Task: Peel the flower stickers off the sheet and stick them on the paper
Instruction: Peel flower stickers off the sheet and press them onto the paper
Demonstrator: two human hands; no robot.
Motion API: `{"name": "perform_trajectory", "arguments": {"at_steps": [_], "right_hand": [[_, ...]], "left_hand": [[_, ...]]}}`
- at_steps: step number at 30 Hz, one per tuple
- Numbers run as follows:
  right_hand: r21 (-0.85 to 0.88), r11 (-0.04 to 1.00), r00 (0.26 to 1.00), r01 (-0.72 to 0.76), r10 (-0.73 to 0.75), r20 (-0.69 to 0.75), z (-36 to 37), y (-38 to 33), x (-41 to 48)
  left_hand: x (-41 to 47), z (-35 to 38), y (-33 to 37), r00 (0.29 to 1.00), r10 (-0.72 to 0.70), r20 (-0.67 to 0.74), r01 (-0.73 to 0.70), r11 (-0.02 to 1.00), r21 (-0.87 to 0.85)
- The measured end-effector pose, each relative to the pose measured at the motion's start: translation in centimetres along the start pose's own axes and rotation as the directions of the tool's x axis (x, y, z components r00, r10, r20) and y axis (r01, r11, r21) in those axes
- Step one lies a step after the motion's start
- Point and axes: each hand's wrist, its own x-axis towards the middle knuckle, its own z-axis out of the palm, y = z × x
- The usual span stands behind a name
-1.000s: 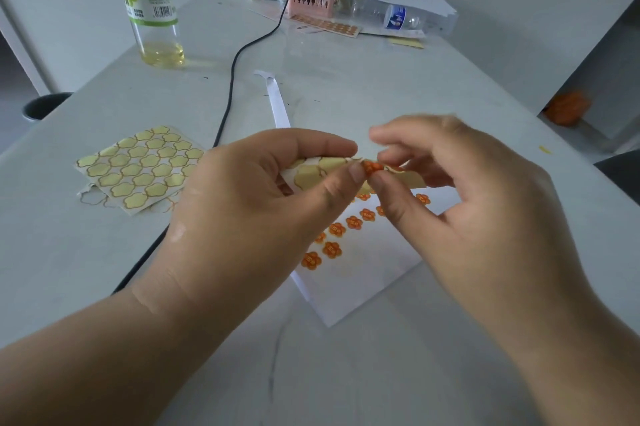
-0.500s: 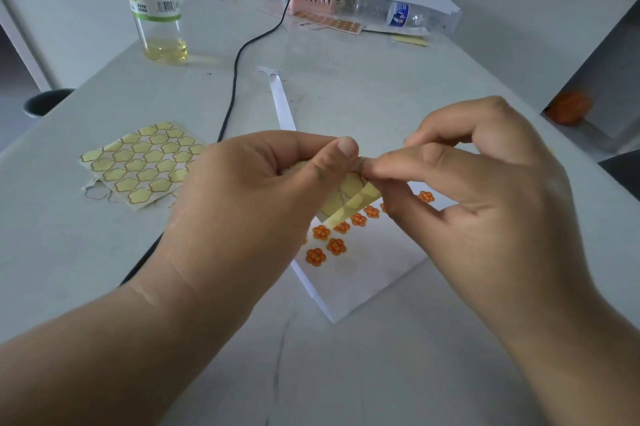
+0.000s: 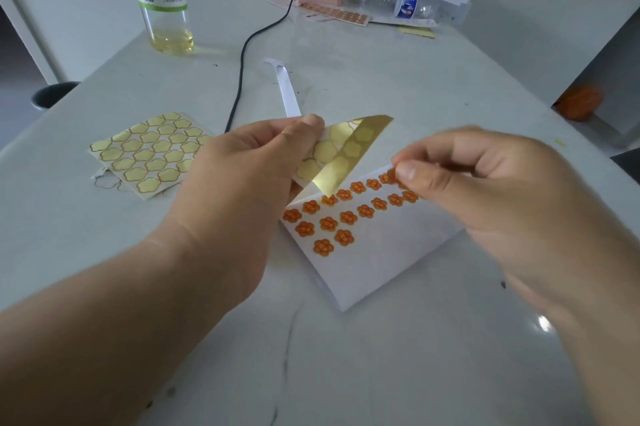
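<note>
— So, where is the flower sticker [image 3: 388,177]?
— Pinched in the right hand [image 3: 485,190] fingers, at the paper's [image 3: 381,263] far edge, ending a row of orange flowers.
— And the left hand [image 3: 242,183]?
— Its fingers pinch the folded sticker sheet [image 3: 341,152], raised above the desk [image 3: 346,373].

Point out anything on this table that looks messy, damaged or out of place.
A water bottle lies on its side among loose papers at the far end. A torn white paper strip sits loose mid-table. The spent sticker sheet at left lies on ragged peeled scraps. Nothing looks spilled.
</note>
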Motion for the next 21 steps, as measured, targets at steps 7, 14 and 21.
{"name": "perform_trajectory", "arguments": {"at_steps": [7,14,21], "right_hand": [[-0.101,0.935,0.881,-0.339,0.354,0.315,1.5,0.6,0.2],[-0.221,0.939,0.901,-0.265,0.322,0.290,2.2,1.2,0.2],[-0.349,0.926,0.952,-0.143,0.225,0.206,2.4,1.8,-0.1]], "left_hand": [[0.0,0.1,-0.1,1.000,0.000,0.000,0.000,1.000,-0.015],[0.3,0.0,-0.4,1.000,0.008,-0.006,-0.008,1.000,0.022],[0.6,-0.3,-0.9,0.999,0.046,0.013,-0.047,0.998,0.050]]}}
